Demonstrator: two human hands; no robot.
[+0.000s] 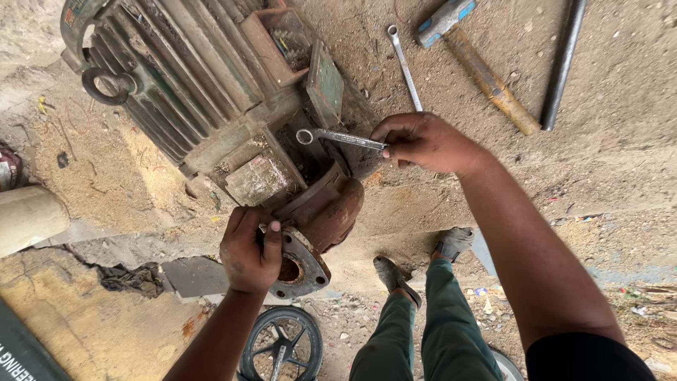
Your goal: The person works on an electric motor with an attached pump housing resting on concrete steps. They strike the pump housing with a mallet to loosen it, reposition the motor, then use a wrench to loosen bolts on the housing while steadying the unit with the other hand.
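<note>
**Rusty pump, one hand on the flange, one on the spanner**

Rust-brown and dull green metal fills the upper left, where a ribbed motor (190, 77) lies on sandy ground with a lifting ring (106, 86) at its far end. Below it, at the left edge, sits a pale pipe end (28, 219), and cracked concrete (84, 317) spreads beneath. The left hand (248, 250) is clenched around the rim of a round bolted flange (302, 264) on the rusty pump casing (328, 212) joined to the motor. Under that hand lies a black handwheel (282, 346) on the ground. Towards the middle, a steel ring spanner (340, 137) reaches across the gap between motor and casing, its ring end over the motor side and its other end pinched in the fingers of the right hand (422, 143), which grasps it firmly. Above that hand a second spanner (404, 65) lies loose in the dirt. Further right rest a hammer (476, 63) with a blue-marked head and a wooden handle, then a dark steel bar (562, 63), apart from each other. Lower down, green trouser legs (423, 331) and two worn shoes (423, 261) stand on the ground.
</note>
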